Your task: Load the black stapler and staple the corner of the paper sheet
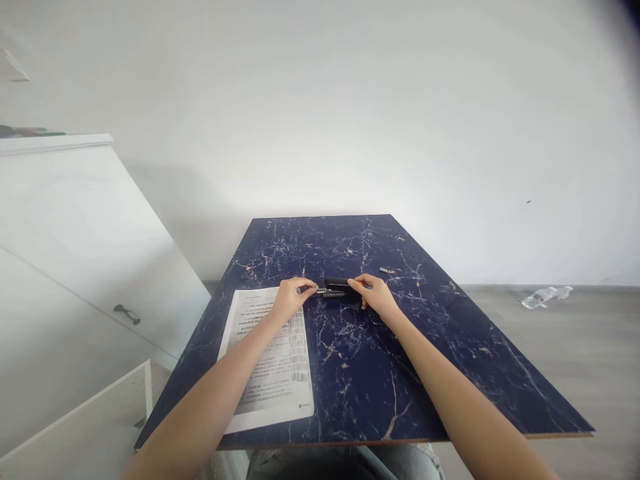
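A black stapler (336, 287) with an orange tip lies on the dark blue marble-patterned table (450, 347). My right hand (376, 296) is closed over the stapler's right end. My left hand (291, 297) pinches a thin metal part at the stapler's left end, its fingers pressed together. A printed paper sheet (280, 373) lies under my left forearm at the table's left side.
A small silvery piece (387, 271) lies on the table beyond my right hand. A white cabinet (75, 267) with a dark handle stands at the left. A clear plastic bottle (546, 296) lies on the grey floor at the right. A white wall is behind the table.
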Motion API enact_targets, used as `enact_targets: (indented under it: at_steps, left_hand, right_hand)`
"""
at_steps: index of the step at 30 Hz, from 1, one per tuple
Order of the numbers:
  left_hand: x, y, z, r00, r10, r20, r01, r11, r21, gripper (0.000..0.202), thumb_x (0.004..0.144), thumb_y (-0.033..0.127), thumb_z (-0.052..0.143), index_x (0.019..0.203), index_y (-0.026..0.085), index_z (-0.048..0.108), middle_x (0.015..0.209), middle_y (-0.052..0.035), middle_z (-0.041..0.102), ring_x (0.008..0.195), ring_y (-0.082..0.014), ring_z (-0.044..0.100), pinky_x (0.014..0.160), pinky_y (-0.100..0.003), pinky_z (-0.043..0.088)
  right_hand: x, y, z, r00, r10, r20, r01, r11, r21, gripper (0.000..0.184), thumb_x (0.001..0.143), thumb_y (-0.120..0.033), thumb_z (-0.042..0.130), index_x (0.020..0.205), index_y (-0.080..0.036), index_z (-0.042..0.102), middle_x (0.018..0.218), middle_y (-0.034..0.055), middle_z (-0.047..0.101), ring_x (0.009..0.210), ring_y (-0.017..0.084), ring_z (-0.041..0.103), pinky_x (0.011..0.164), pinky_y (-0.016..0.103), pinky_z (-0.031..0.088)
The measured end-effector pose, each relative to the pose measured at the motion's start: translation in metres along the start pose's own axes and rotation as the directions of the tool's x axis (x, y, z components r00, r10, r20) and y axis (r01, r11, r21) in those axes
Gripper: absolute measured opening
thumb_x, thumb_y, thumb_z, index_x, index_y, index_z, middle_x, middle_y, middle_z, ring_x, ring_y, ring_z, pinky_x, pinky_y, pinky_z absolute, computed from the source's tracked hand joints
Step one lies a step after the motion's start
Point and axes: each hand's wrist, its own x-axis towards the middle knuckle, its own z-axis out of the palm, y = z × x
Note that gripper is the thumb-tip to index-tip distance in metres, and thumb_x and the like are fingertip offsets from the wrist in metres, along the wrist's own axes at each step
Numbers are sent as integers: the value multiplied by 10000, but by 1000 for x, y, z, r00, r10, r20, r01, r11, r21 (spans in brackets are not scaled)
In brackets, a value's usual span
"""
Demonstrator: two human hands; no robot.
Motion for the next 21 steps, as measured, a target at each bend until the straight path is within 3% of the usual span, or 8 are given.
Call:
enact_targets:
  at_steps: [12, 21]
  left_hand:
    - [0, -1, -1, 998, -35, 52, 32, 998, 52, 178, 881, 401, 679, 933, 276, 795, 937, -24, 783, 842, -222, 686, 811, -367, 531]
    - [0, 0, -2, 995, 46, 87, -55, 992, 111, 151, 892, 343, 665, 933, 257, 782, 968, -31, 783, 891, -218, 704, 889, -387, 534]
  right_hand:
    - [-3, -5, -3, 1000, -8, 2, 8, 1000, -27, 451, 808, -664, 646, 867, -218, 676, 448, -57, 550, 385, 154, 581, 520, 255, 483]
    - [-1, -3, -3, 1000, -12, 5, 12, 1000, -25, 427, 815, -646, 651, 850, -220, 663, 449, -51, 565, 387, 170, 602, 510, 265, 492]
